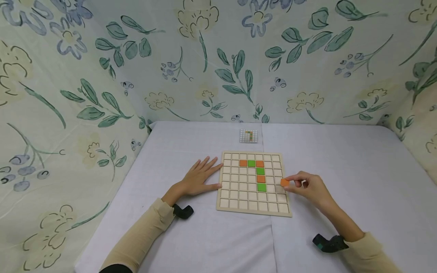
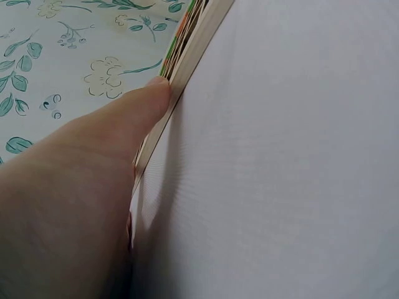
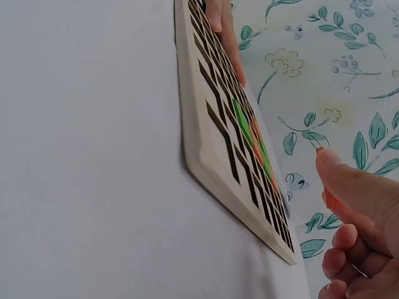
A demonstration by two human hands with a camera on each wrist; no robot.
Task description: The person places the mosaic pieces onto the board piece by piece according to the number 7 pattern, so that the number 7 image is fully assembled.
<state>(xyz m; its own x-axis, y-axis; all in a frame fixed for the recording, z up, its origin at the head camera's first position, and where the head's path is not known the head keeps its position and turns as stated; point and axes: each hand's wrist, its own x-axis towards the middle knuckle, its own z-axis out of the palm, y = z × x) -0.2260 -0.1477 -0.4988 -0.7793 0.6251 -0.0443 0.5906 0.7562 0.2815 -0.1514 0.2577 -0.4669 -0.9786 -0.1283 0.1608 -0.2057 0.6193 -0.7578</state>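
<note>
Right hand (image 1: 312,187) fingers pinching small orange tile (image 1: 285,182), left hand (image 1: 199,177) flat, fingers spread, beside grid board (image 1: 253,205)

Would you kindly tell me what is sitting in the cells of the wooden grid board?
The board holds three orange tiles and three green tiles. The right hand covers some right-edge cells.

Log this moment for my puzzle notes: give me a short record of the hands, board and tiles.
left hand: flat on the table, fingers against the left edge of the wooden grid board
right hand: pinches an orange tile over the board's right edge
placed tiles: orange, green, orange in a row; green, orange, green going down
pattern card: behind the board
</note>
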